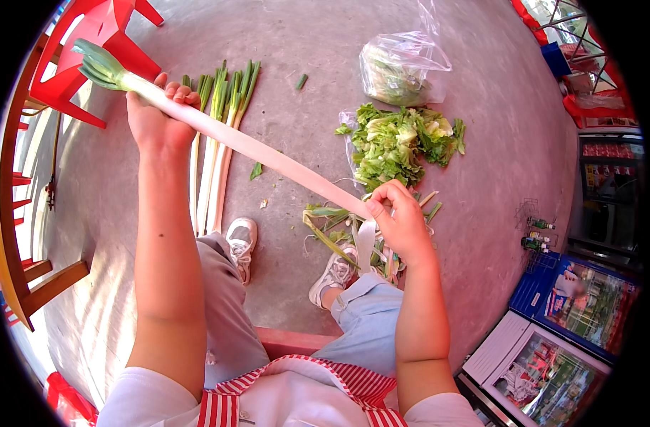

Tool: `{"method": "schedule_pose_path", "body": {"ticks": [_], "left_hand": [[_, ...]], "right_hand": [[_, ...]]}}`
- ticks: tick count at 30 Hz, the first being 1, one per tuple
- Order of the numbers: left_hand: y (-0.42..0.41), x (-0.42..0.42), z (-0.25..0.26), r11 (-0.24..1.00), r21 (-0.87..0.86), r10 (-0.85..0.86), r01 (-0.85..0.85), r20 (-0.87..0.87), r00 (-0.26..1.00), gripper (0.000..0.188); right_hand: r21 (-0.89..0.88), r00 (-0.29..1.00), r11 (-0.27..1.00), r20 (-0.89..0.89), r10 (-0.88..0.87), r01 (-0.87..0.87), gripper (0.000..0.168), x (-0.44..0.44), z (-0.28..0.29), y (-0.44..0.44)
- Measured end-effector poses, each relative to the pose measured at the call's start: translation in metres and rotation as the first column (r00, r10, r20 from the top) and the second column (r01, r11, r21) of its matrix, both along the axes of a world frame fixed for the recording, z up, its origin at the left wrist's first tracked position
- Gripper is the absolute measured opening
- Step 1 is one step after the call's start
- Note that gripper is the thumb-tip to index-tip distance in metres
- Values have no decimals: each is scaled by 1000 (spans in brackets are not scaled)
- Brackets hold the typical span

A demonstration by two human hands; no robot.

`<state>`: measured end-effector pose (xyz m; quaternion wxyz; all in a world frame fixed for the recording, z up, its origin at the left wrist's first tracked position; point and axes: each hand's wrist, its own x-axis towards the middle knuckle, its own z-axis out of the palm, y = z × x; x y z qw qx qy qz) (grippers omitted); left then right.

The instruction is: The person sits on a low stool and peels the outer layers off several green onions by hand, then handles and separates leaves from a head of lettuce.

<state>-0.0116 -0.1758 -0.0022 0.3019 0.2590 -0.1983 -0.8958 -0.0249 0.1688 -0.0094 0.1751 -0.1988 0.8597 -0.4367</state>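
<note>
A long scallion stalk [261, 152] stretches slantwise in front of me, its cut green top at the upper left. My left hand [162, 120] holds it just below the green part, with the stalk lying across the palm and the fingers curled over it. At the lower end, my right hand [400, 219] pinches the stalk between thumb and fingers, and a pale strip of outer layer [365, 245] hangs down there. Several more scallions [223, 139] lie side by side on the floor beyond my left forearm. Peeled leaves and scraps [330, 224] are heaped under my right hand.
Torn lettuce leaves [392, 147] lie on the concrete floor [298, 32], with a filled clear plastic bag [400, 69] behind them. A red plastic chair [95, 53] and a wooden table edge [10, 213] stand left. Chest freezers [544, 368] and a bottle rack [536, 235] are at right.
</note>
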Motion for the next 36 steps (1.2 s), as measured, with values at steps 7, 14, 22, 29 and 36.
{"method": "schedule_pose_path", "body": {"ticks": [7, 14, 22, 29, 36], "left_hand": [[-1, -2, -3, 997, 53, 52, -53, 17, 999, 45], [-7, 1, -6, 986, 120, 110, -112, 24, 994, 42], [-19, 7, -7, 987, 86, 135, -139, 43, 990, 39], [-8, 1, -8, 996, 51, 76, -79, 69, 995, 41], [12, -6, -2, 998, 35, 47, -52, 118, 992, 42]], "right_hand": [[-290, 875, 828, 88, -476, 480, 5, -4, -14, 0], [-412, 711, 585, 307, -633, 698, 14, -19, -11, 22], [665, 965, 742, 128, -230, 88, 11, -30, -14, 89], [522, 953, 805, -56, -297, 281, 15, -23, 7, 61], [-46, 946, 998, -323, -45, 32, 32, -10, 20, 22]]}}
